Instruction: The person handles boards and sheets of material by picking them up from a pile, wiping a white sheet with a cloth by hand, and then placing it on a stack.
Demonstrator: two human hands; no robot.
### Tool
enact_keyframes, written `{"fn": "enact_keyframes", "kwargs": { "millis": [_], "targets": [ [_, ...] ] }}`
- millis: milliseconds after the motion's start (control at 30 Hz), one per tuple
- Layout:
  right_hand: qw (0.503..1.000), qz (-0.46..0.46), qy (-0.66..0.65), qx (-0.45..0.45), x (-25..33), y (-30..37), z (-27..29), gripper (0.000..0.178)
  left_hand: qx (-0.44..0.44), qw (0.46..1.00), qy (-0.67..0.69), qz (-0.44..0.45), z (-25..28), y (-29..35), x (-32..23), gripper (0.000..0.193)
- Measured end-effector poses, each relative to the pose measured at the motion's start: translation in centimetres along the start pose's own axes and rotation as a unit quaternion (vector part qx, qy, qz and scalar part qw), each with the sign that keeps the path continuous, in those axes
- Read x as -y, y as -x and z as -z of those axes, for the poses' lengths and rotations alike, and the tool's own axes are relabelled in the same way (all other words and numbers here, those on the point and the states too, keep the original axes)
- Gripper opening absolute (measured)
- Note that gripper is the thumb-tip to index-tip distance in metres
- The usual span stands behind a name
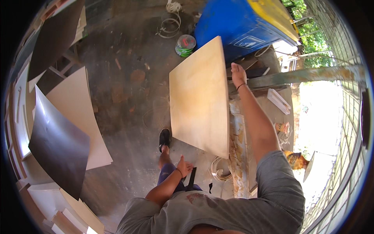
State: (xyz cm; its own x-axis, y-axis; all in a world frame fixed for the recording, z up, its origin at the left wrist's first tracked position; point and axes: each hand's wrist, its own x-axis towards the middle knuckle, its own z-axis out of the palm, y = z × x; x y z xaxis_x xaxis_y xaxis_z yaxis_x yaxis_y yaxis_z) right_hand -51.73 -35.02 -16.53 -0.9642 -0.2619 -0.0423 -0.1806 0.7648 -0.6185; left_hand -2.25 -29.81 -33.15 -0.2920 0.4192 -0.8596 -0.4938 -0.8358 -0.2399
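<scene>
Your grey shirt (218, 210) fills the lower edge of the view, with both forearms rising from it. Your left hand (184, 167) sits low, just above your thigh, loosely curled with the thumb raised; it grips a dark, flat tool (191, 177) that hangs down from the palm. What kind of tool it is cannot be made out.

Your right hand (237, 74) is extended well forward, fingers flat and closed against the far right edge of one plywood panel (200, 97). That panel is pale, square-cut and unfinished; it stands tilted, its right edge along a paint-stained plank (238, 156) that runs away from you. Whether the fingers wrap behind the panel edge cannot be told.

One black shoe (164, 138) shows on the concrete floor (124, 85), just left of the panel's lower corner.

On your left, count two large boards leaning together: one dark brown board (58, 144) in front, one cream board (80, 113) behind it. A further dark sheet (54, 35) lies at upper left.

Beyond the panel stands one blue bin (230, 27) with a yellow lid (274, 13). One roll of tape (185, 45) lies just left of the bin. One coil of white cord (169, 25) lies farther back, and one coil of white cable (219, 169) lies near your knee, beside the plank.

A wire fence (343, 50) closes the right side.
</scene>
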Motion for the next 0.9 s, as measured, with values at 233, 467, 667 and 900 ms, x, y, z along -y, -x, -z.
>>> {"fn": "enact_keyframes", "kwargs": {
  "millis": [233, 467, 667, 900],
  "targets": [
    [0.9, -0.258, -0.222, 0.273, -1.5, -1.5, -4.8, 0.064, 0.05, 0.998, -0.012, 0.042, -0.9, -1.3, -0.9, 0.098],
    [0.899, -0.231, -0.151, 0.34, 0.1, -0.7, -4.2, 0.062, 0.069, 0.997, 0.001, 0.04, -0.9, -0.1, -1.6, 0.097],
    [0.948, -0.083, -0.113, 0.286, 2.8, 4.3, -5.3, 0.047, 0.067, 0.996, 0.054, 0.007, -0.9, 0.2, -2.1, 0.096],
    [0.959, 0.004, -0.19, 0.212, 8.2, 17.4, 4.4, 0.034, -0.049, 0.997, -0.049, 0.017, -0.2, -2.0, -0.9, 0.105]
  ]
}}
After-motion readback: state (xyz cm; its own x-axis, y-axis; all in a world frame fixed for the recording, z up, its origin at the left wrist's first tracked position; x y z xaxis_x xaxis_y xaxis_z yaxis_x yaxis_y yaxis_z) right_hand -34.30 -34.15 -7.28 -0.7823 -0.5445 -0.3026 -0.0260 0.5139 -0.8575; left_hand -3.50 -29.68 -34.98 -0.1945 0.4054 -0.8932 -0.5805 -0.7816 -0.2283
